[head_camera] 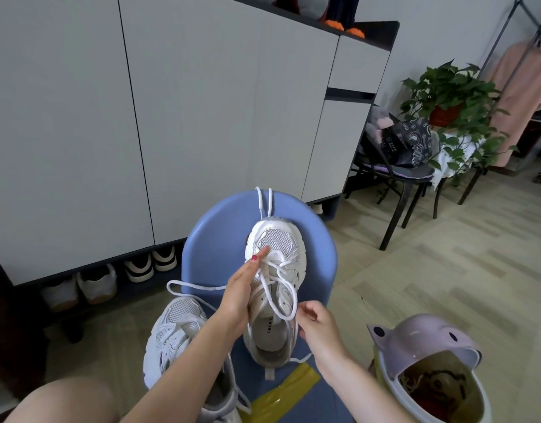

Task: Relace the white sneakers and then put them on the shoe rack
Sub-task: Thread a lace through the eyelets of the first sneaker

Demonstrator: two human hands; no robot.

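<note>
One white sneaker [278,239] lies on a blue stool [214,239], toe pointing away from me. My left hand [240,288] rests against its left side with straight fingers, the fingertips on the toe mesh. My right hand [316,325] pinches the white lace [277,288] beside the shoe's opening. The lace runs loosely across the tongue, and two ends trail past the toe. A second white sneaker [174,334] stands on the floor to the left of the stool, partly behind my left forearm.
A tall white shoe cabinet [171,102] stands behind the stool, with several shoes [138,268] in its open bottom row. A pink-lidded bin [428,370] stands open at the lower right. Yellow tape [281,392] lies on the stool. A dark chair [397,178] and a potted plant [449,96] stand at the right.
</note>
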